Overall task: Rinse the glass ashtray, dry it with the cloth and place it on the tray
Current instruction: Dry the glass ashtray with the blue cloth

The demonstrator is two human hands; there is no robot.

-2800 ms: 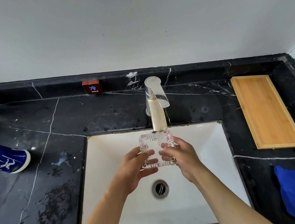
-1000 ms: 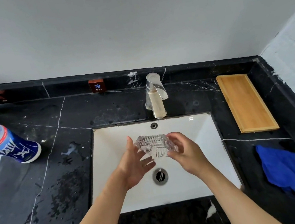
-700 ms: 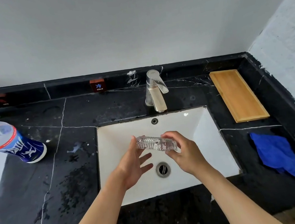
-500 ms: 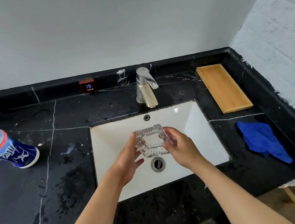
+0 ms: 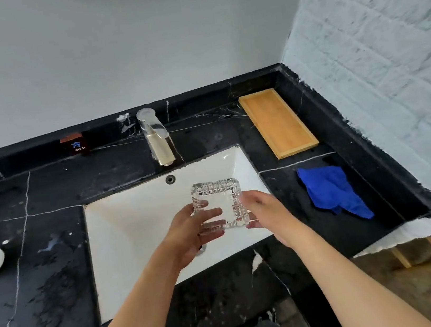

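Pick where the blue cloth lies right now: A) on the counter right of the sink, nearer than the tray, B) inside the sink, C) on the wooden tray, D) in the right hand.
A: the blue cloth lies crumpled on the black counter, nearer than the wooden tray.

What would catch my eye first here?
The clear glass ashtray, held by the left hand and right hand over the white sink. Next, the bright blue cloth on the black counter to the right, with the wooden tray just behind it.
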